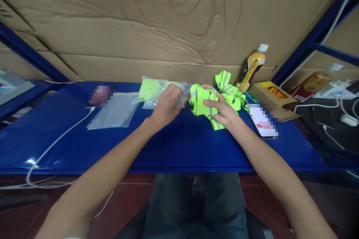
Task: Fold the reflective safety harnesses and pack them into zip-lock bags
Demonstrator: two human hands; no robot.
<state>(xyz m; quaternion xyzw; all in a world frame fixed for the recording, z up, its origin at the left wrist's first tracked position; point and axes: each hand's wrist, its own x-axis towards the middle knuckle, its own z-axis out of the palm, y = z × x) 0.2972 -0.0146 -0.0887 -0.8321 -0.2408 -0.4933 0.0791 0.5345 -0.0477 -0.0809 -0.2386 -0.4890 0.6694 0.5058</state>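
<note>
My left hand [167, 105] is closed on a clear plastic bag [183, 97], part of which reaches toward the other hand. In my right hand [221, 106] is a folded bundle of neon yellow-green reflective strap [202, 99] with grey stripes, the thumb pressed on its front. Bundle and bag mouth are close together; whether they touch I cannot tell. Behind my left hand lies a bagged neon piece [150, 89]. More loose reflective strap [231, 93] lies behind and beneath my right hand.
Flat clear bags [114, 110] lie at the left, beside a phone [100, 95] on a white cable. To the right are another phone [263, 121], an open cardboard box [276, 95] and a yellow drink bottle [252, 67]. A cardboard wall [126, 41] backs the blue table [179, 149].
</note>
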